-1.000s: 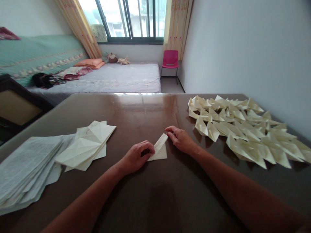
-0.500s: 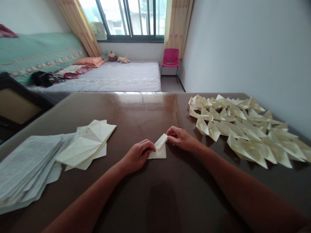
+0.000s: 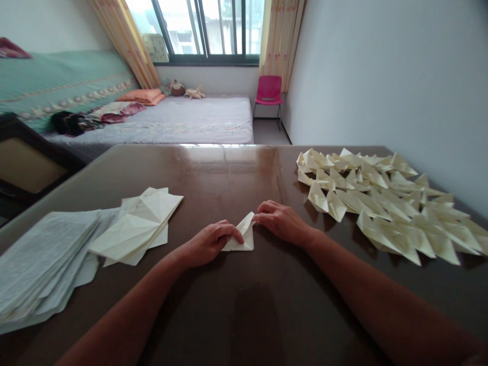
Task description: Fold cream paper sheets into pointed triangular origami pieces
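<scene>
A small cream sheet of folded paper (image 3: 244, 241) lies on the brown table (image 3: 213, 178), one narrow flap slanting up from it. My left hand (image 3: 213, 242) grips its left side, fingertips pressing on the flap. At the flap's upper right tip, my right hand (image 3: 280, 219) pinches the paper between thumb and fingers. The fingers of both hands are closed, and the paper's left part is hidden beneath the left hand.
To the left lie creased cream sheets (image 3: 133, 226), overlapping a stack of printed paper (image 3: 46, 254). Rows of folded paper pieces (image 3: 381, 203) cover the table's right side, near the wall. Beyond the table are a bed (image 3: 198, 119) and a pink chair (image 3: 268, 90).
The folded paper and both hands have shifted slightly left. The flap has become narrower and more pointed, and my left fingers reach further over it.
</scene>
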A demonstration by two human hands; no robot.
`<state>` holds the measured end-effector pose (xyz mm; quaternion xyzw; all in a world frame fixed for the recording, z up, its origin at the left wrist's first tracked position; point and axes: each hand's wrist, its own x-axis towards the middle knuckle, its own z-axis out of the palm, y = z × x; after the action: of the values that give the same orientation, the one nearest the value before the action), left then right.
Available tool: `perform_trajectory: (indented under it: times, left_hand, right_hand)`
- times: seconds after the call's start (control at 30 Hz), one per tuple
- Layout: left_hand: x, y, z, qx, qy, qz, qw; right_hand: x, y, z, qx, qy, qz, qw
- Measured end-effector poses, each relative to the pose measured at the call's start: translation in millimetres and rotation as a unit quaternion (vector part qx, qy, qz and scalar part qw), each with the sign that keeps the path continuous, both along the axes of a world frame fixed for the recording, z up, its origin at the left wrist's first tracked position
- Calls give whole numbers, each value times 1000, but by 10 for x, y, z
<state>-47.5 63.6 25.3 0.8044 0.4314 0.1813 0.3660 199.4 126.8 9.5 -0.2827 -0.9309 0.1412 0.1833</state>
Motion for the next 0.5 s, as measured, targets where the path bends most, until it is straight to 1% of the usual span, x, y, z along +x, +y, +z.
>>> perform_trajectory:
  times: [0.13,0.2,0.33,0.43,0.5]
  left_hand:
    - [-19,5,22,-40,-43,7,998]
    - [-37,5,17,-80,-78,13,994]
    - [-77,8,-2,-167,-153,21,974]
    - [-86,15,-11,-182,-157,13,971]
    - [-71,20,-15,-159,-129,9,979]
  right_hand:
    - [-2,-10,-7,-12,27,-1,1000]
    - [-2,-16,4,-23,47,-7,999]
    - [-6,-7,-6,-43,71,-10,996]
    - [-4,18,-46,-51,74,5,996]
    - [4,32,-59,-49,79,13,996]
